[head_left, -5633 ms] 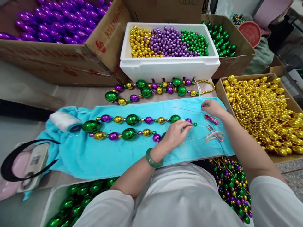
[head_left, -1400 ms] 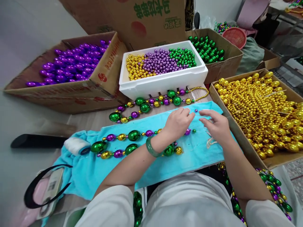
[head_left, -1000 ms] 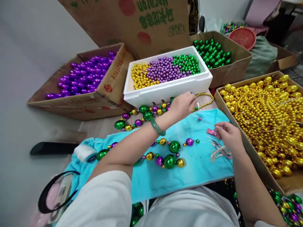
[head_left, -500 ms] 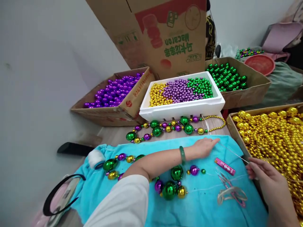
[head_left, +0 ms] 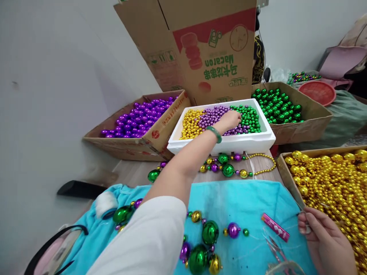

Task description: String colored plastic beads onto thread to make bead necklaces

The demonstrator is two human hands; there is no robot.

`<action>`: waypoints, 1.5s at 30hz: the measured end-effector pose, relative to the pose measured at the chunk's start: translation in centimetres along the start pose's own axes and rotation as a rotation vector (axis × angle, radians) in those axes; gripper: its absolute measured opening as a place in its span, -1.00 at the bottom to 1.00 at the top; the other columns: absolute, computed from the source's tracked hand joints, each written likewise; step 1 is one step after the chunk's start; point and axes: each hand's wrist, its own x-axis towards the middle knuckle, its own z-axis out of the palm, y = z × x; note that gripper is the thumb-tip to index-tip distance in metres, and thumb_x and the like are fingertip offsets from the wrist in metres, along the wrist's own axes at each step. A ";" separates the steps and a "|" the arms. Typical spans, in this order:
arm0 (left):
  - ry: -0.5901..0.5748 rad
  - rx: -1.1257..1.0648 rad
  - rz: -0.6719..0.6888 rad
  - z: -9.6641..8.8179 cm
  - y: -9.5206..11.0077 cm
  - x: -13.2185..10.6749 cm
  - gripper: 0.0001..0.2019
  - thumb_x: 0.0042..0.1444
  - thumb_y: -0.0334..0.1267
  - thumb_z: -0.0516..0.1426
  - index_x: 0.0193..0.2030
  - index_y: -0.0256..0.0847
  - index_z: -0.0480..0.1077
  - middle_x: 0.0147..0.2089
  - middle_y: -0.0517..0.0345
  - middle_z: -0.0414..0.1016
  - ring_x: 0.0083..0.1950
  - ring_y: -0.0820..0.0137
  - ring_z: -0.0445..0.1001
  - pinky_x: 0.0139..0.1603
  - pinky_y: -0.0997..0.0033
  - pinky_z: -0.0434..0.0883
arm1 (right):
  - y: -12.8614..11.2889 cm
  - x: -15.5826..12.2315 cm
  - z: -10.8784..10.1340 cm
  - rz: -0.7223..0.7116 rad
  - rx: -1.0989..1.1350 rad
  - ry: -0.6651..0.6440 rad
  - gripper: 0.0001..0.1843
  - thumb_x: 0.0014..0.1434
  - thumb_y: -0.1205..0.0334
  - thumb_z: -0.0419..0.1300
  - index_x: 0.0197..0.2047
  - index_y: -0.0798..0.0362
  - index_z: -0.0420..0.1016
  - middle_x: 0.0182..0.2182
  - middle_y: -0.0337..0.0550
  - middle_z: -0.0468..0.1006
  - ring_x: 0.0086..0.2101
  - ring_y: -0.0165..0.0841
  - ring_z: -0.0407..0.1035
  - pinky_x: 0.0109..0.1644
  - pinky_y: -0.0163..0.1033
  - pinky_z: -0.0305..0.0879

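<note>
My left hand (head_left: 231, 119), with a green bangle on the wrist, reaches into the white foam box (head_left: 220, 145). Its curled fingers touch the small purple beads (head_left: 213, 114) and green beads (head_left: 252, 118); what they pinch, if anything, is hidden. At the right, my right hand (head_left: 322, 231) is closed on a thin thread, with a fine dark tip jutting from the fingertips. A strand of large green beads (head_left: 210, 232), purple and gold ones lies on the blue towel (head_left: 229, 194), partly behind my left arm. A purple bead (head_left: 233, 230) sits near its end.
Cardboard boxes of purple beads (head_left: 140, 116), green beads (head_left: 279, 107) and gold beads (head_left: 335, 187) surround the foam box. A finished-looking necklace (head_left: 228, 170) lies before it. A thread spool (head_left: 106, 205), pink packet (head_left: 275, 227) and pink-handled scissors (head_left: 276, 248) rest on the towel.
My left hand has let go of the thread and moved up and left from above the towel into the foam box. My right hand stays at the right, lower in view.
</note>
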 end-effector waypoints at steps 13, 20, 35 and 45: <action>-0.054 -0.090 -0.023 5.4 6.5 6.2 -0.72 -0.03 -0.41 0.17 -0.13 -0.43 0.50 -0.05 -0.25 0.52 0.01 0.14 0.49 0.03 0.26 0.40 | -0.3 -0.2 0.1 -0.062 -0.012 0.047 -0.67 -0.12 0.20 0.46 -0.27 0.12 0.57 -0.48 -0.11 0.56 -0.48 -0.42 0.42 -0.48 -0.39 0.38; -0.150 -1.398 -0.019 2.2 7.4 -8.9 -0.76 0.14 -0.29 0.12 -0.04 -0.25 0.39 -0.17 0.03 0.54 -0.23 0.49 0.50 -0.15 0.45 0.43 | -0.5 -4.3 3.1 -0.314 -0.088 0.013 -0.78 0.02 0.19 0.37 -0.26 0.09 0.57 -0.48 -0.14 0.55 -0.48 -0.39 0.41 -0.45 -0.31 0.36; -0.036 -1.944 -0.249 1.8 6.6 -28.4 -0.75 -0.01 -0.36 0.27 -0.14 -0.19 0.47 -0.26 0.15 0.55 -0.28 0.53 0.50 -0.24 0.54 0.43 | 1.8 -12.3 4.0 -0.508 -0.275 -0.131 -0.84 0.07 0.22 0.32 -0.26 0.09 0.58 -0.49 -0.17 0.54 -0.54 -0.41 0.39 -0.49 -0.28 0.34; 0.037 -1.866 -0.221 1.5 7.0 -30.2 -0.74 -0.07 -0.37 0.29 -0.18 -0.19 0.47 -0.29 0.19 0.53 -0.28 0.54 0.50 -0.23 0.53 0.44 | 1.5 -14.4 3.7 -0.524 -0.317 -0.098 -0.81 0.04 0.16 0.33 -0.30 0.11 0.58 -0.51 -0.16 0.54 -0.55 -0.41 0.38 -0.54 -0.30 0.34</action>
